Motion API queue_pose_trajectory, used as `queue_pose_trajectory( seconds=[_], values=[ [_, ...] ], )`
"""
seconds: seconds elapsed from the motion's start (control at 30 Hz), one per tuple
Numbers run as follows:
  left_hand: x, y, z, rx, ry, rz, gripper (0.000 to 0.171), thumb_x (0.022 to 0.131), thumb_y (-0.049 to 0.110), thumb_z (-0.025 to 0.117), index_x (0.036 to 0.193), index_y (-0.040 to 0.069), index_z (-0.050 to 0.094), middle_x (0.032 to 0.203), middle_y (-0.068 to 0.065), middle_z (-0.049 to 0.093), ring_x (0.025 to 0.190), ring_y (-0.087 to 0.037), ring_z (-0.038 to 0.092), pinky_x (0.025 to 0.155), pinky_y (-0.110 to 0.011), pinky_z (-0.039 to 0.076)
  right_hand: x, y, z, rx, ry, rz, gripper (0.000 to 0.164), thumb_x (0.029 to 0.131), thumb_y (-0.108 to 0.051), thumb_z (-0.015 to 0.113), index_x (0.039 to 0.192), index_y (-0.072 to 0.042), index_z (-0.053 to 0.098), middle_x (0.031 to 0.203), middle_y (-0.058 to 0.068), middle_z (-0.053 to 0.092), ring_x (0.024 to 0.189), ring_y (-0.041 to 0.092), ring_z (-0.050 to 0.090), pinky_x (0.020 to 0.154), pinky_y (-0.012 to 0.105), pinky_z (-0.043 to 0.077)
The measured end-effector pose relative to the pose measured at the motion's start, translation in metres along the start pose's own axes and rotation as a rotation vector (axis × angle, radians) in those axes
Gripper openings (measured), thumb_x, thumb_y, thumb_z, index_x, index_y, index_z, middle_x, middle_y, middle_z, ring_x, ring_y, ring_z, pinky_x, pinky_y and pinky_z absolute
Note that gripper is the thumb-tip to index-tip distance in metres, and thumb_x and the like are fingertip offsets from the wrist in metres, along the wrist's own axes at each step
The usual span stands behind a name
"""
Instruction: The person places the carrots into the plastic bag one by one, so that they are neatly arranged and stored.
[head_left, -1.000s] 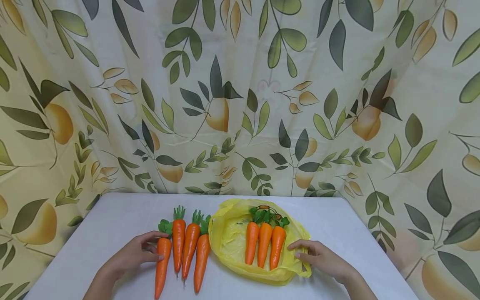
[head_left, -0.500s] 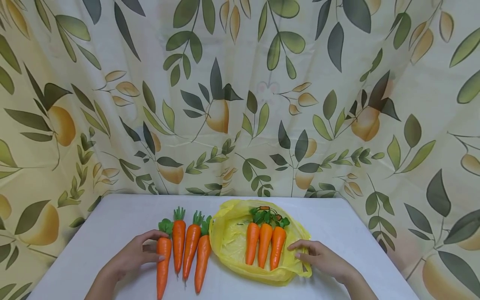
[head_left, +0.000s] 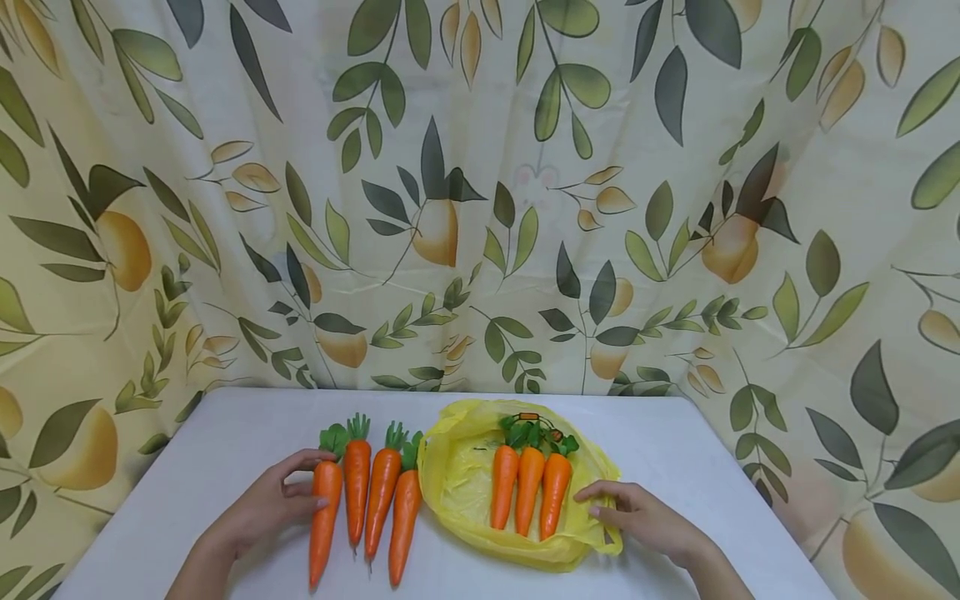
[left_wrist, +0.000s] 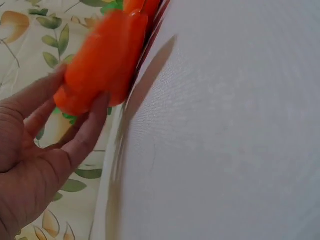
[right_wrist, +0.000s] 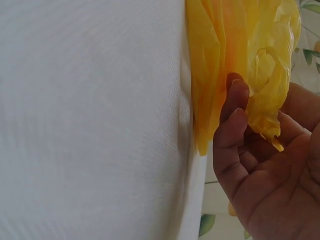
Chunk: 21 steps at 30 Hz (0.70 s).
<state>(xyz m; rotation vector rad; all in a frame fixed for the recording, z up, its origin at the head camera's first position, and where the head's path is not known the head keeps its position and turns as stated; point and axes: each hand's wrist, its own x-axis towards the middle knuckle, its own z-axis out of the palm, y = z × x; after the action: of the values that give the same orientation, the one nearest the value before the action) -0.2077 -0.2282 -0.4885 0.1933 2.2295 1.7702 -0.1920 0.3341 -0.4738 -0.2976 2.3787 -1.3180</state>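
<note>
A yellow plastic bag [head_left: 525, 557] lies spread open on a table [head_left: 675, 442] covered in smooth white, and everything sits around it. Behind the bag, past the table's far edge, a pale curtain [head_left: 525, 250] printed with green and grey leaves and orange fruit fills the room's backdrop, hanging in soft folds and wrapping round both sides. Inside the bag, three carrots with leafy tops [head_left: 529, 492] lie side by side. Left of the bag, three long carrots [head_left: 381, 504] rest on the white surface, the nearest of them close against its rim. Farther left, outermost from the bag, the end carrot [head_left: 323, 517] is pinched near its green top between the thumb and fingers of the person's left hand [head_left: 266, 498]. At the bag's right edge, the right hand [head_left: 652, 521] has its fingers curled about the thin plastic, gripping it beside a loose handle loop.
</note>
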Motion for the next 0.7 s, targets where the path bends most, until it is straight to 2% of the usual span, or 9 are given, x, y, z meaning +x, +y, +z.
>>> queue_pose_trajectory(
  seconds=[0.13,0.33,0.57,0.7],
  values=[
    [0.001,0.005,0.0,-0.028,-0.021,0.025,0.063,0.09,0.016,0.082,0.146,0.011,0.053,0.149,-0.024,0.039,0.111,-0.033,0.064,0.088,-0.044,0.054,0.001,0.001,0.0,-0.002,0.001,0.001,0.028,0.103,-0.022,0.064,0.129,-0.012,0.07,0.126,0.009,0.059,0.109,0.03,0.047,0.088,0.045,0.039],
    [0.002,0.01,0.002,-0.019,-0.029,0.048,0.059,0.094,0.019,0.079,0.147,0.01,0.054,0.149,-0.023,0.041,0.115,-0.034,0.063,0.092,-0.043,0.05,0.001,0.001,0.0,-0.006,0.002,0.004,0.028,0.104,-0.022,0.064,0.129,-0.012,0.07,0.127,0.009,0.058,0.111,0.03,0.047,0.089,0.047,0.039],
    [0.006,0.022,0.006,-0.019,-0.023,0.075,0.058,0.094,0.021,0.079,0.147,0.012,0.056,0.147,-0.021,0.043,0.11,-0.033,0.065,0.09,-0.041,0.052,0.001,0.001,0.0,-0.002,0.004,0.009,0.028,0.104,-0.022,0.064,0.129,-0.012,0.07,0.128,0.01,0.059,0.111,0.03,0.047,0.09,0.048,0.04],
    [0.009,0.03,0.01,-0.018,-0.032,0.101,0.057,0.094,0.021,0.079,0.146,0.014,0.056,0.147,-0.021,0.042,0.111,-0.033,0.066,0.093,-0.041,0.051,0.0,0.0,0.0,-0.005,0.004,0.001,0.028,0.103,-0.023,0.065,0.129,-0.012,0.07,0.132,0.011,0.058,0.114,0.032,0.046,0.093,0.052,0.039]
  ],
)
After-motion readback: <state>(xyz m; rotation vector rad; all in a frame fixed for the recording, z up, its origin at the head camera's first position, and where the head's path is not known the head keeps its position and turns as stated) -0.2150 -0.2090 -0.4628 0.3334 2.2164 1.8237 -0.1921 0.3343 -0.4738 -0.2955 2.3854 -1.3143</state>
